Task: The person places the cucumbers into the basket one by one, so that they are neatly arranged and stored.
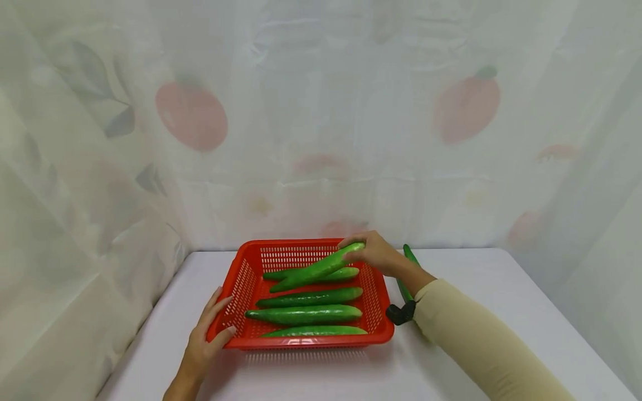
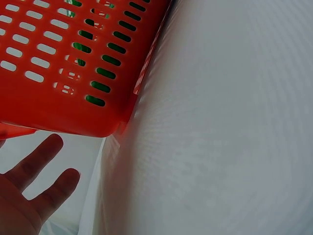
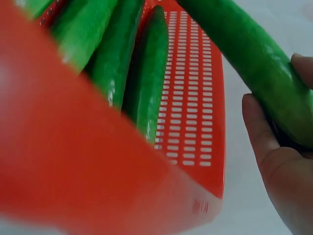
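"What does your right hand (image 1: 373,253) have?"

"Your right thumb and fingers pinch a green cucumber (image 1: 313,271) near its paler end. You hold it slanted, that end raised toward the back right of the red plastic basket (image 1: 301,343), the darker end lower, over the inside."

"And your left hand (image 1: 203,337)?"

"Not clenched: with fingers spread, it rests at the basket's left front corner."

"What lies in the basket before you?"

"Four more cucumbers (image 1: 303,315), set lengthwise in a row; yours crosses above the rearmost. Whether those two touch, I cannot tell."

"Anything beside it?"

"On the white bench (image 1: 491,289), just right of the basket, another cucumber (image 1: 409,255) lies partly hidden by your right forearm (image 1: 412,274). A fruit-printed curtain (image 1: 321,100) hangs behind."
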`<state>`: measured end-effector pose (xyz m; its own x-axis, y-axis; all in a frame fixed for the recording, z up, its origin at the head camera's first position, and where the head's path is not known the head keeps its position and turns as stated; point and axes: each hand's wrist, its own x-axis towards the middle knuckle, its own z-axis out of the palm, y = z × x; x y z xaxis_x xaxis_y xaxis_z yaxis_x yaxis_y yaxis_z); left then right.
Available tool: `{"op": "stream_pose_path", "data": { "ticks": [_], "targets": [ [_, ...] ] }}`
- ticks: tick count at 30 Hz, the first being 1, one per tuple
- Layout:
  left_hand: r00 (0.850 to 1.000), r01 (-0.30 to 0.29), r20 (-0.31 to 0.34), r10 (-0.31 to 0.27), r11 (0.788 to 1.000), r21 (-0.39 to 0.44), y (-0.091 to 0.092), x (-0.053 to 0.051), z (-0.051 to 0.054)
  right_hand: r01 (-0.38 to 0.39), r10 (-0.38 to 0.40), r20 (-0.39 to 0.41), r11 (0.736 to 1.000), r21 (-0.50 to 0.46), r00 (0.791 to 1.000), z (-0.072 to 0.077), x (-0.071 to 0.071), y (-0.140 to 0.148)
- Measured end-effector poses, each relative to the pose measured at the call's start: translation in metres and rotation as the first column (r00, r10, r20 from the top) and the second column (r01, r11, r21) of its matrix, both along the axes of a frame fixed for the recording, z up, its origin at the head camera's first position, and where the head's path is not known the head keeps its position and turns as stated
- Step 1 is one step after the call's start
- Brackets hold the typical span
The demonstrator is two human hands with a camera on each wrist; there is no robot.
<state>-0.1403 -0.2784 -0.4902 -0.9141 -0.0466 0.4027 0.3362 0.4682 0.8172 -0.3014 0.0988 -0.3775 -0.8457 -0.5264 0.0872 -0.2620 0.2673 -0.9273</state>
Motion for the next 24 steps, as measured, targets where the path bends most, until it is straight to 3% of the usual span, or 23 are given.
{"op": "stream_pose_path", "data": {
  "ticks": [11,19,24],
  "targets": [
    [1.000,-0.001,-0.013,0.001,1.000,0.006,0.001,-0.002,-0.001,-0.034,0.039,-0.071,0.997,0.072,0.997,-0.007,-0.002,-0.013],
    [1.000,-0.012,0.005,0.012,1.000,-0.008,0.001,-0.001,-0.001,-0.031,0.028,0.072,0.999,0.033,0.997,-0.013,-0.001,-0.018],
    [0.999,0.022,-0.032,-0.022,1.000,0.009,0.002,-0.001,0.000,-0.021,0.016,0.106,0.999,0.043,0.994,-0.014,-0.001,-0.020]
  ]
}}
